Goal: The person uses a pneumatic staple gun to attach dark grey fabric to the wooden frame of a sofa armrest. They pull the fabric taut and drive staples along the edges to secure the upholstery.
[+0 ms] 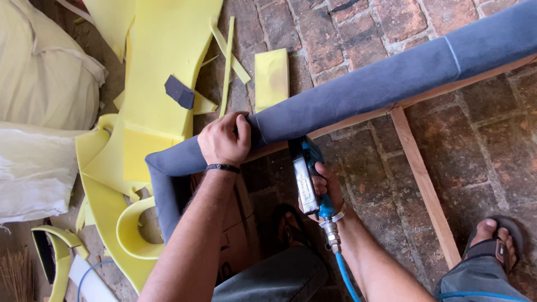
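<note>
Over a brick floor (481, 140), soft, yielding grey fabric (358, 92) padded over a stiff wooden frame (425, 184) is pinched taut by the left hand (225, 140), fingers curled closed, while a blue air stapler (309, 179), seemingly weighty, is gripped by the right hand (327, 193) beneath the rail

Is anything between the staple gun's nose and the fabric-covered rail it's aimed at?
Nothing visible. The right hand holds the staple gun against the underside of the grey fabric; the left hand presses the fabric beside it, clear of the nose.
</note>
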